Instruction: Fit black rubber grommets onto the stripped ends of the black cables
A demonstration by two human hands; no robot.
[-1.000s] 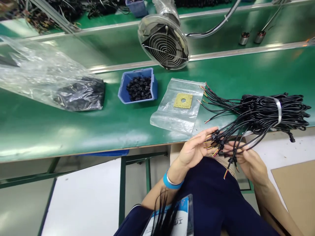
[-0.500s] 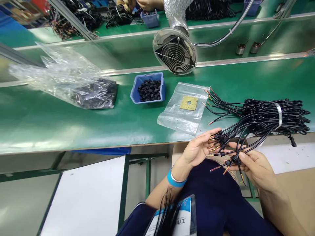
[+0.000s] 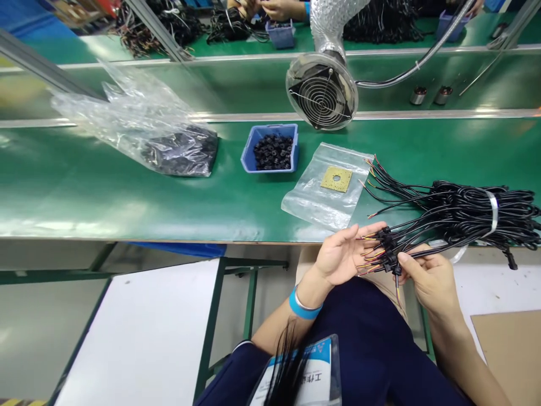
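Observation:
A bundle of black cables (image 3: 465, 208), bound with a white tie, lies at the right of the green bench, bare wire ends pointing left. Several cable ends with black fittings (image 3: 389, 248) hang over the bench's front edge. My left hand (image 3: 344, 256) is palm up with fingers spread beneath these ends, the coloured wire tips resting across it. My right hand (image 3: 426, 273) is closed on the cables just behind the fittings, thumb on top. Left of the bundle, a yellow sponge (image 3: 337, 179) with a hole sits on a clear plastic bag (image 3: 310, 197).
A blue bin (image 3: 270, 149) of small black parts and a plastic bag of dark parts (image 3: 181, 149) stand on the bench (image 3: 105, 208). A round fan on a foil duct (image 3: 323, 98) hangs behind. Across the divider, a person's hands (image 3: 274, 8) show.
The fittings, spread apart before, are now gathered closer together over my left palm. My right hand has moved up and in toward them. The whole view has shifted slightly.

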